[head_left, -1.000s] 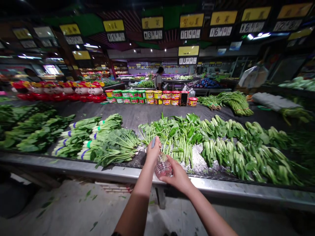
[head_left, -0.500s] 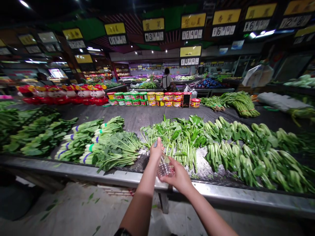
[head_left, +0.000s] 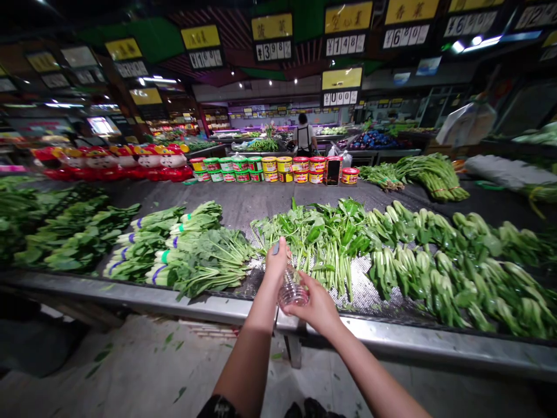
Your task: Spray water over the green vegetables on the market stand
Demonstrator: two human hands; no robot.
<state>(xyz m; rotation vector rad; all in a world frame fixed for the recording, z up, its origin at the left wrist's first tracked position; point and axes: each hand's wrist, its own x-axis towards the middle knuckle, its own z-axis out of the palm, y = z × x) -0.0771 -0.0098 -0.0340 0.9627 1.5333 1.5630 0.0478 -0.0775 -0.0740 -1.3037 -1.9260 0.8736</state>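
- I have both hands closed on a clear ribbed bottle (head_left: 292,294): the left hand (head_left: 276,266) grips its top end, and the right hand (head_left: 318,307) cups its lower part from the right.
- From my view, its long axis leans, top away from me and slightly left, base back toward me. The left hand reaches farther out; the right is nearer the base.
- A small grey piece (head_left: 275,248) shows at the left hand; I can't make out what it is. Fingers hide the bottle's neck.
- The bottle appears over the near metal edge of the counter (head_left: 391,341); I can't tell if they touch.
- Leafy stems (head_left: 324,232) lie just beyond, bunched greens (head_left: 213,255) left, pale-stemmed greens (head_left: 439,284) right.
- Stacked tubs (head_left: 270,166) stand well apart, farther back.
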